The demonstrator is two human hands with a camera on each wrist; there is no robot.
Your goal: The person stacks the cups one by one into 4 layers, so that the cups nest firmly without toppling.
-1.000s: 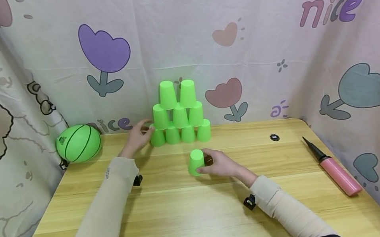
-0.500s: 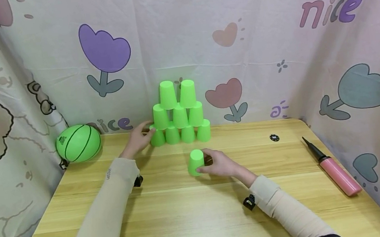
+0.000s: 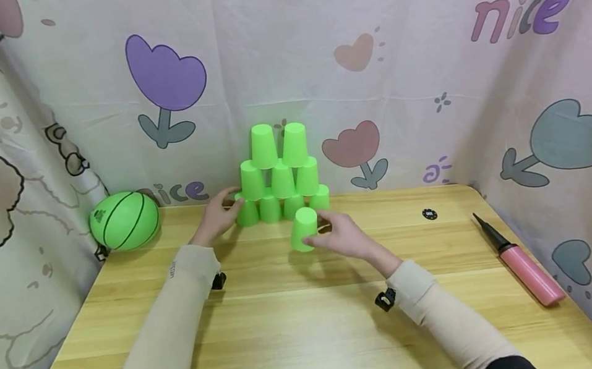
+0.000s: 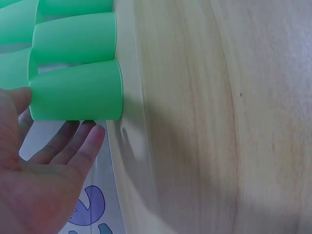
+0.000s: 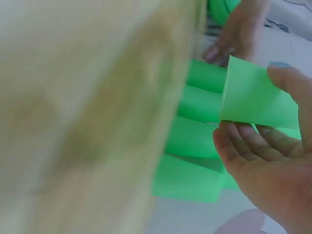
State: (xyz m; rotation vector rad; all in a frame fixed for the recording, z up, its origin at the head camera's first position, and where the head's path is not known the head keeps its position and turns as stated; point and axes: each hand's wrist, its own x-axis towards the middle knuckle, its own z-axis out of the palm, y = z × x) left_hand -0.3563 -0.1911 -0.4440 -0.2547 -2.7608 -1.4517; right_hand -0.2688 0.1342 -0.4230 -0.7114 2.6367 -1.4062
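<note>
Centre of the head view: right hand [image 3: 339, 238] gripping a single green cup [image 3: 304, 229] upside down, clear of the wooden table [image 3: 293, 334], just in front of the cup pyramid [image 3: 279, 174] and hiding part of its bottom row. Left hand [image 3: 218, 214] at the pyramid's left edge, fingers relaxed and straight against the bottom-left cup [image 3: 247, 213] — thumb cut off in the left wrist view. Right wrist view badly blurred, table a smear. Green ball [image 3: 124, 221] at far left, pink pump [image 3: 521, 267] at lower right.
</note>
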